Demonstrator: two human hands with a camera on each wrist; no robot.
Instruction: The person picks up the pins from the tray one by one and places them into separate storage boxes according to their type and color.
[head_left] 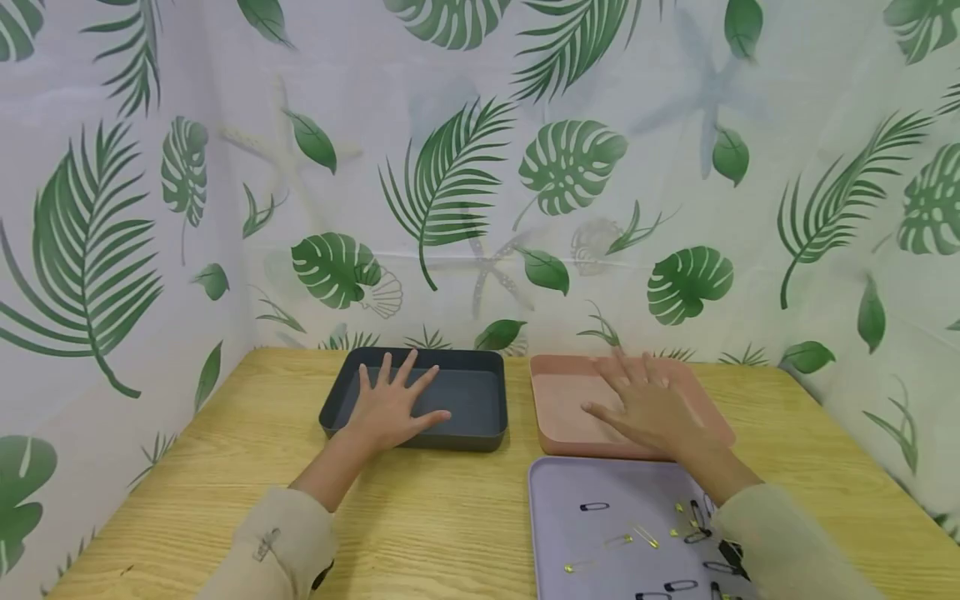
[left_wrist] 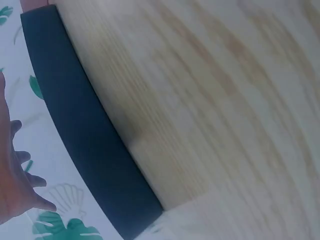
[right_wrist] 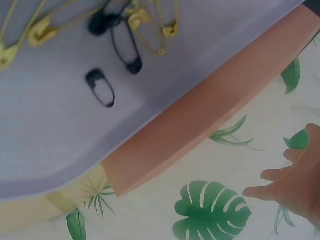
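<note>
Fingers spread wide, my left hand [head_left: 390,410] hovers over the dark grey tray [head_left: 468,400]. Over the pink tray [head_left: 562,408] my right hand [head_left: 647,404] is also spread, with its fingertips slightly blurred. Neither hand holds anything. Nearer to me, partly under my right forearm, lies a lilac tray [head_left: 585,479] with several black and gold safety pins scattered on it. One black safety pin [head_left: 595,507] lies apart from the others. The right wrist view shows black and gold pins up close, including a small black safety pin [right_wrist: 100,88].
All the trays rest on a wooden table [head_left: 420,517]. Behind it and at the sides hangs a white cloth [head_left: 465,75] printed with green leaves and starfish. The dark and pink trays stand side by side near the back edge, a narrow gap between them.
</note>
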